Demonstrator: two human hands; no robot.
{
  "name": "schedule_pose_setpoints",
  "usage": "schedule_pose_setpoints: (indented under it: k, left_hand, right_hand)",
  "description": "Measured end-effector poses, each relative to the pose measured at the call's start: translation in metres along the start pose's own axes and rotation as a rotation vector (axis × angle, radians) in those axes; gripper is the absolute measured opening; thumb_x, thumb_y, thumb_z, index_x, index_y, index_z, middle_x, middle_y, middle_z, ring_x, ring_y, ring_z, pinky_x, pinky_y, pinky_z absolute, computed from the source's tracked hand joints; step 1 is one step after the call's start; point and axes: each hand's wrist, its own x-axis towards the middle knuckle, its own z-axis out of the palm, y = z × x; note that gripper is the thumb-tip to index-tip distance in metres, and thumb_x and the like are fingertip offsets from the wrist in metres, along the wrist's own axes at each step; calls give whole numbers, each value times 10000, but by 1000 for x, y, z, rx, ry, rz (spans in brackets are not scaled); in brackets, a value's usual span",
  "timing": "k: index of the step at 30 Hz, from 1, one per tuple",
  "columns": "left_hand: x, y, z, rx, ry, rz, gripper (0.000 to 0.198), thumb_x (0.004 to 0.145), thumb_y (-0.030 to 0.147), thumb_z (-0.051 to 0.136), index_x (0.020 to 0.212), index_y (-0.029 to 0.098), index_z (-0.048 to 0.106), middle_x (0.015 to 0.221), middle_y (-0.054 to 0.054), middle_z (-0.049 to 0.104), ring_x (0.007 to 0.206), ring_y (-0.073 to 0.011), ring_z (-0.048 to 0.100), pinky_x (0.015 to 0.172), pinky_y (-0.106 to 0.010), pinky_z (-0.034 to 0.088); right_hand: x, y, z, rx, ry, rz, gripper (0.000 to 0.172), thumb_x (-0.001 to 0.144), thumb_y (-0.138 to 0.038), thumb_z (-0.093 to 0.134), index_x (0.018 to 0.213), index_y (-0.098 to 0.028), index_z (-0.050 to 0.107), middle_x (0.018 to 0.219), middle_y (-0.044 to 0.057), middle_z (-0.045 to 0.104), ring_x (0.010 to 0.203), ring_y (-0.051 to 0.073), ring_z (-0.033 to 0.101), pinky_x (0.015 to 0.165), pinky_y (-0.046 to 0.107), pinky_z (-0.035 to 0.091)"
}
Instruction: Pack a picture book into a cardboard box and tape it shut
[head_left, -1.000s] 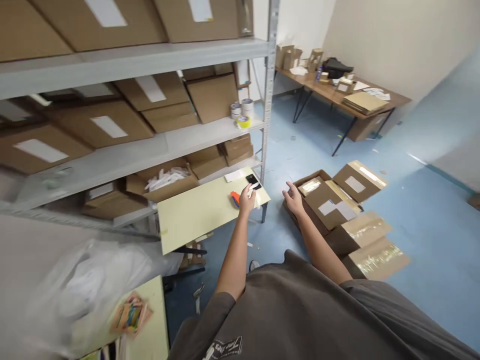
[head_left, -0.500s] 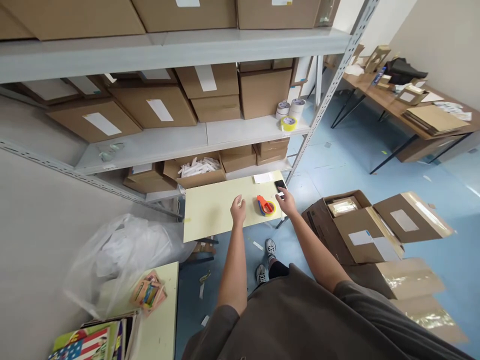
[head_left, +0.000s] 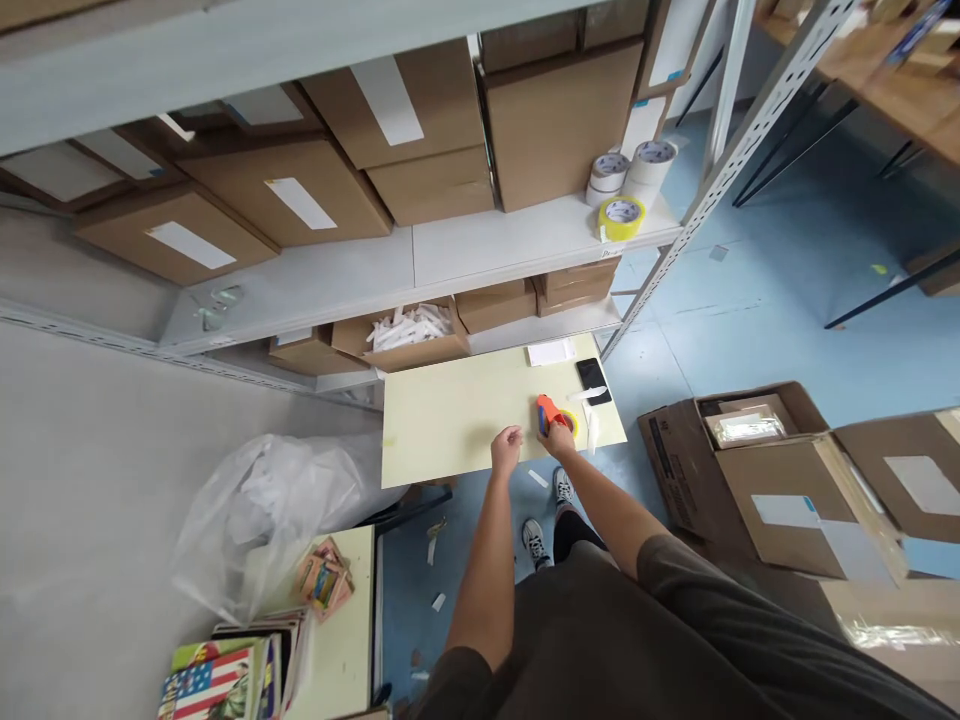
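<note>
An orange tape dispenser (head_left: pixel 550 408) with a yellow-edged roll lies on the pale yellow tabletop (head_left: pixel 442 410). My right hand (head_left: pixel 558 439) is closed on its near side, fingers partly hidden by the dispenser. Just to the left, my left hand (head_left: pixel 507 448) hangs over the front edge with its fingers curled in, and whether anything is in them is too small to tell. A black phone (head_left: pixel 592 378) lies at the table's right end with a white strip (head_left: pixel 587 394) across it. White paper (head_left: pixel 551 352) rests at the back edge.
Metal shelving (head_left: pixel 480 245) behind the table holds cardboard boxes, tape rolls (head_left: pixel 621 217) and an open box of white pieces (head_left: pixel 409 328). Open cartons (head_left: pixel 750 420) stand on the floor at right. A plastic bag (head_left: pixel 270 510) and a side table with magazines (head_left: pixel 217 685) are at left.
My right hand has moved left from beside the phone onto the tape dispenser. My left hand's fingers have curled in, lower at the table edge. The camera view has shifted.
</note>
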Motion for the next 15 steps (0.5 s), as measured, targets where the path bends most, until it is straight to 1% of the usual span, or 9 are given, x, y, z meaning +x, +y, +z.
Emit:
schedule_pose_setpoints:
  k: [1,3,5,7,9,11,13,15]
  left_hand:
    - [2,2,3,5,-2,-18,232,947,238,619,1080,198,805,938,-65,825,870,-189,805,904,-338,626]
    - [4,8,6,2,-3,-40,225,940,232,622,1067,190,803,927,-62,823,862,-190,806,906,-340,624]
    - [8,17,6,-12,8,-36,218,935,237,632,1062,184,801,927,-63,823,853,-191,806,907,-344,624]
    - [11,28,2,-30,31,-17,217,932,245,635,1064,180,796,939,-67,824,841,-192,804,907,-346,625]
    - [17,44,-4,-48,60,17,228,939,261,625,1073,181,791,960,-71,825,844,-192,804,907,-344,625]
    - [23,64,-11,-66,89,58,238,949,285,617,1078,183,788,981,-77,824,864,-198,805,917,-348,624]
    - [29,89,-19,-105,113,114,250,959,312,616,1093,185,785,1015,-86,826,889,-206,805,939,-362,621]
    - [35,117,-24,-161,123,188,272,975,330,608,1131,190,782,1066,-94,826,916,-207,803,965,-374,618]
  right_hand:
    - [3,0,0,7,-33,43,348,898,-286,719,1191,-100,704,1176,264,757,1158,356,716,1013,428,507]
    - [8,-2,-4,13,-82,76,360,911,-252,681,1230,-86,688,1196,287,750,1147,363,722,1021,452,492]
    - [10,-2,-14,1,-81,73,385,931,-241,634,1286,-93,659,1231,286,743,1156,364,718,1033,465,478]
    - [9,-1,-28,-8,-43,34,444,930,-245,620,1351,-104,608,1267,274,731,1153,363,712,1020,465,481]
    - [6,2,-46,17,-5,-50,499,916,-249,621,1395,-127,555,1258,250,732,1104,358,717,974,461,505]
    - [2,4,-70,62,17,-154,515,891,-260,629,1389,-173,532,1227,207,739,1036,347,720,922,457,531]
    - [-2,2,-97,108,45,-262,510,863,-289,645,1353,-207,530,1243,175,727,1003,336,715,903,459,548]
    - [-8,-2,-126,146,69,-346,530,835,-323,669,1333,-208,531,1277,169,706,1000,337,707,906,472,557]
